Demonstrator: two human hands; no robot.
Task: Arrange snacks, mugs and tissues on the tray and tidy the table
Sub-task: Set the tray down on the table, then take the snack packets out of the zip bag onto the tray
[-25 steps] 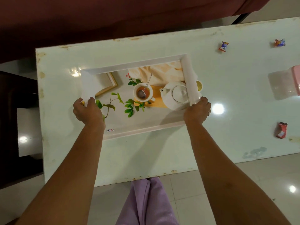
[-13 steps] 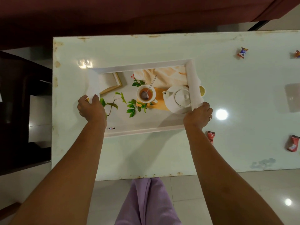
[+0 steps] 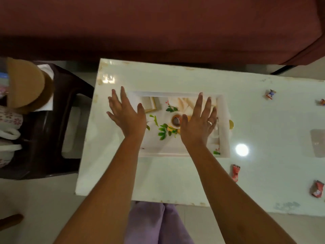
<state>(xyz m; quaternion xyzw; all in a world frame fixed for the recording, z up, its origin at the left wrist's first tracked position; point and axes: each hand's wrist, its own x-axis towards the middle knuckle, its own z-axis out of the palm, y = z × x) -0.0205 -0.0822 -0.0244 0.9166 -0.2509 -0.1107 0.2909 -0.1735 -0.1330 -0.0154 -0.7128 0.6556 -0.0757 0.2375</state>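
A white tray (image 3: 224, 124) with a printed teapot-and-leaves picture lies flat at the left end of the white table (image 3: 175, 176). My left hand (image 3: 125, 113) hovers over the tray's left edge, fingers spread, holding nothing. Spread in the same way, my right hand (image 3: 199, 124) hangs above the tray's right half with a ring on one finger. Wrapped snacks lie loose on the table to the right: two red packets (image 3: 235, 172) (image 3: 318, 189) near the front and two small candies (image 3: 270, 94) (image 3: 322, 102) further back. White mugs (image 3: 9, 120) with a floral print stand off the table at far left.
A dark plastic stool (image 3: 58, 120) stands left of the table, carrying the mugs and a brown round item (image 3: 26, 81). A maroon sofa (image 3: 158, 27) runs along the far side. A ceiling light glares on the table at the tray's right.
Both hands have let go of the tray's ends and now hover open above it. The tray rests on the table. The view has swung left, bringing the stool and mugs into sight.
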